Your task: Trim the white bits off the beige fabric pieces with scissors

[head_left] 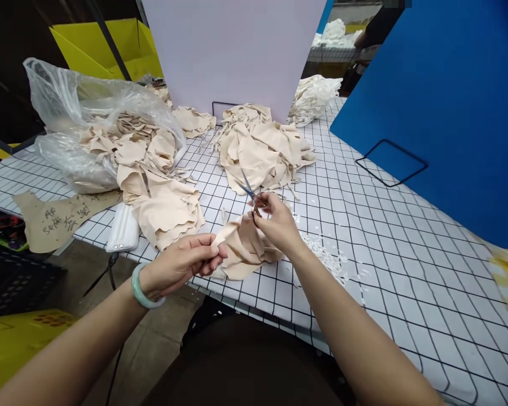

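Observation:
My left hand pinches the edge of a beige fabric piece, which drapes to the right across the table's near edge. In my right hand is a pair of scissors; the fingers are in the handles and the blades point up and away, apart from the held edge. Just beyond the blades lies a heap of beige fabric pieces. A flatter stack of beige fabric rests to the left, and small white scraps are scattered right of my right hand.
A clear plastic bag with beige pieces stands at the left. Near it are a white power bank with a cable and a marked brown pattern piece. Upright panels, one pale and one blue, border the grid-patterned tabletop.

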`<state>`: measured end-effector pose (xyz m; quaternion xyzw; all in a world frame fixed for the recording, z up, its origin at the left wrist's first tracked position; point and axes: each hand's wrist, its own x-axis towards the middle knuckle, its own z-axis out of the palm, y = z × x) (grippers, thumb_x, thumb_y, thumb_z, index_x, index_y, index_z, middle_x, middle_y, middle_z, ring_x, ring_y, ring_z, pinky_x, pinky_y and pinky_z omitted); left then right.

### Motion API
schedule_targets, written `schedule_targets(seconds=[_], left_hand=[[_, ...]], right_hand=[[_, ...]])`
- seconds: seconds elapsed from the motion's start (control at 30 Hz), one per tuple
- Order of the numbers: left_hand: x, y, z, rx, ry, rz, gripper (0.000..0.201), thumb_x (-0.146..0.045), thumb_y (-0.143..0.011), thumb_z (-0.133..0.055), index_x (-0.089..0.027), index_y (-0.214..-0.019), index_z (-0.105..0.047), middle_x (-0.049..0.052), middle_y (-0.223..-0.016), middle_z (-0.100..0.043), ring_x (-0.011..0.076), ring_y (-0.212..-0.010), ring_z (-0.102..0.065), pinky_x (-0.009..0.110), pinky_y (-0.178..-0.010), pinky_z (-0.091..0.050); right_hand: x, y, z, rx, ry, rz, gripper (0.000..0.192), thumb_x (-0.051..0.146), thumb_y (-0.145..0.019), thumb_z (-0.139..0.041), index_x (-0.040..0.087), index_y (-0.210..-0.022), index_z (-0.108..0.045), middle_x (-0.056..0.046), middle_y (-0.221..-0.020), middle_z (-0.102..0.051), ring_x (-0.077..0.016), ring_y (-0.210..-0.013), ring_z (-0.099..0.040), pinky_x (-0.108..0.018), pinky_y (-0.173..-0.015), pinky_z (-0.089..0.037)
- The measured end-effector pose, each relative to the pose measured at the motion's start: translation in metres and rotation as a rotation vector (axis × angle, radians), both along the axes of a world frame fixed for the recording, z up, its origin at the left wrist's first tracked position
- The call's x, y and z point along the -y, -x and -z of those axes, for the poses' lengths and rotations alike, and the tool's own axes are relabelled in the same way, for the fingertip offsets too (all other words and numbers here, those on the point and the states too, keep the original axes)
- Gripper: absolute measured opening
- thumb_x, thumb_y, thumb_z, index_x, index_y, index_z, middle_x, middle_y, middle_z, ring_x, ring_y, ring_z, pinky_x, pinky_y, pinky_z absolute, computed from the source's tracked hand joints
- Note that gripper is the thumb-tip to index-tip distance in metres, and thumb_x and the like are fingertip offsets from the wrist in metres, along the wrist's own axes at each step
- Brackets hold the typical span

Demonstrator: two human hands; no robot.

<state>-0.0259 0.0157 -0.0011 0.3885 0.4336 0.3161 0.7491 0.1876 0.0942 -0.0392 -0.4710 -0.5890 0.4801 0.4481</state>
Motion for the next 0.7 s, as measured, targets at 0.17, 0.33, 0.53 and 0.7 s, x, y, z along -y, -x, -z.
schedule_targets(seconds=[0.17,0.33,0.53,0.7], left_hand=[[0.005,-0.012,-0.011,0.001,-0.084,-0.063,0.027,-0.038,-0.085,-0.069,-0.012,-0.092,-0.072,0.002,-0.073,-0.06,0.0073,-0.059,-0.044,0.02,-0.054,-0.033],[0.006,-0.02,-0.017,-0.095,-0.158,0.055,0.038,-0.046,-0.096,-0.053,-0.012,-0.093,-0.069,-0.003,-0.054,-0.048,0.0072,-0.048,-0.031,0.022,-0.048,-0.024],[0.012,-0.017,-0.021,-0.333,-0.552,0.103,0.03,-0.035,-0.1,-0.05,-0.018,-0.091,-0.072,0.004,-0.079,-0.055,0.0141,-0.074,-0.052,0.027,-0.07,-0.046],[0.009,-0.038,-0.006,-0.309,-0.935,-0.192,0.025,-0.025,-0.1,-0.05,-0.019,-0.089,-0.071,0.01,-0.113,-0.056,0.0233,-0.118,-0.05,0.035,-0.097,-0.047]], right_hand=[[0.048,0.016,0.015,-0.204,-0.035,-0.114,0.038,0.036,-0.075,-0.078,0.028,-0.098,-0.049,-0.004,-0.111,-0.063,-0.0213,-0.108,-0.062,-0.041,-0.099,-0.05],[0.055,0.027,0.014,-0.449,0.065,-0.183,0.036,0.029,-0.07,-0.079,0.026,-0.09,-0.049,0.0,-0.092,-0.064,-0.0168,-0.089,-0.063,-0.034,-0.084,-0.053],[0.035,0.011,-0.004,-0.53,0.103,-0.14,0.034,0.024,-0.068,-0.078,0.025,-0.09,-0.052,0.003,-0.085,-0.065,-0.0125,-0.072,-0.059,-0.028,-0.067,-0.051],[0.066,0.033,0.011,-0.544,0.313,-0.189,0.047,0.044,-0.064,-0.085,0.024,-0.087,-0.049,0.006,-0.072,-0.056,-0.0084,-0.052,-0.048,-0.023,-0.048,-0.041]])
